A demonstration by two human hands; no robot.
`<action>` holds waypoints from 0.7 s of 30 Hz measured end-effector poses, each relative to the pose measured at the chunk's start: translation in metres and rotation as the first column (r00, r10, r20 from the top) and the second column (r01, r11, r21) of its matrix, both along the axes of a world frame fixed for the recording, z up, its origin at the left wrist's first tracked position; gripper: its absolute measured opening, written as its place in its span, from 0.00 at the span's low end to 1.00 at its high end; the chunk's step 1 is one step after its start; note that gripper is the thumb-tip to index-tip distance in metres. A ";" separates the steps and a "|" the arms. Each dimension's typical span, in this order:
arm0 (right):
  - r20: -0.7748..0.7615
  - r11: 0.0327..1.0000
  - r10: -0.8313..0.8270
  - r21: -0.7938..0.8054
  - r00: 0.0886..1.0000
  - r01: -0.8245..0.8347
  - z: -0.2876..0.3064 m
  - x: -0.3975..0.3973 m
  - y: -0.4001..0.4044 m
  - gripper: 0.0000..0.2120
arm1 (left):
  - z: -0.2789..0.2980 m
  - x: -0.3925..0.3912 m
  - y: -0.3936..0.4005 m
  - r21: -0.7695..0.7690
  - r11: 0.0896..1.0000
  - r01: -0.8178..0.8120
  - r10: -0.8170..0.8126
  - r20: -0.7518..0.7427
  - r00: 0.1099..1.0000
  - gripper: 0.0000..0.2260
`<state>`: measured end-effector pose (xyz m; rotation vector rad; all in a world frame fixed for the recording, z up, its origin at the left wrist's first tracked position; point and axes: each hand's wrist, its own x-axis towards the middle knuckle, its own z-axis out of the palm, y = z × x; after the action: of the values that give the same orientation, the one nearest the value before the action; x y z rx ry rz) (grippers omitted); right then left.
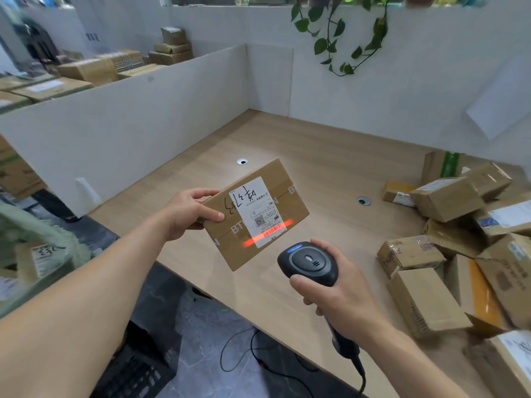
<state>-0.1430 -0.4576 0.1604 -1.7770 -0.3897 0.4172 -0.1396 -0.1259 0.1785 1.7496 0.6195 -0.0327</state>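
While the left grip (189, 214) clasps one short edge of a flat cardboard box (290, 202), thumb on top and fingers curled round the far side, the box hangs tilted over the desk (316, 150) at the middle of the frame. It is taped shut, so its contents stay hidden. A white paper label (253, 202) with printed codes and black handwriting covers part of the matte brown top, and a red bar of light (267, 232) crosses the label's lower end.

Lower centre, the right grip (339, 294) is wrapped tight round the handle of a black scanner (309, 262). Its smooth, rounded plastic head faces the box, near it but apart. A thin cable (359, 366) trails from the handle to the bottom edge.

Along the right edge lies a heap of closed boxes (425, 300), rectangular, creased, some labelled. The desk is pale wood grain with two round metal-rimmed holes (242, 161).
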 end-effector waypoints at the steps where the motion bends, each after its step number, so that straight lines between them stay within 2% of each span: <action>1: 0.002 1.000 0.000 0.002 1.000 0.000 0.001 0.000 0.000 0.33 | 0.001 0.000 0.001 0.002 1.000 0.003 -0.003 0.003 1.000 0.32; 4: 0.010 1.000 0.002 0.012 1.000 -0.002 0.004 -0.002 0.001 0.36 | 0.004 -0.001 0.004 0.008 1.000 0.013 -0.013 0.007 1.000 0.33; 12: 0.044 0.996 0.015 0.090 0.999 -0.019 0.016 -0.008 0.009 0.32 | 0.012 -0.011 0.011 0.003 1.000 0.004 -0.004 0.025 1.000 0.39; 18: 0.064 0.988 0.071 0.134 0.995 -0.079 0.027 -0.015 0.022 0.31 | 0.023 -0.028 0.018 0.012 1.000 -0.025 0.025 0.040 0.999 0.38; 21: 0.050 0.985 0.091 0.140 0.995 -0.097 0.026 -0.017 0.028 0.34 | 0.030 -0.041 0.022 0.020 0.998 -0.058 0.057 0.051 0.997 0.34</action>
<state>-0.1600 -0.4296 0.1859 -1.6355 -0.5235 0.4078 -0.1801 -0.1040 0.2086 1.7476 0.6346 0.0582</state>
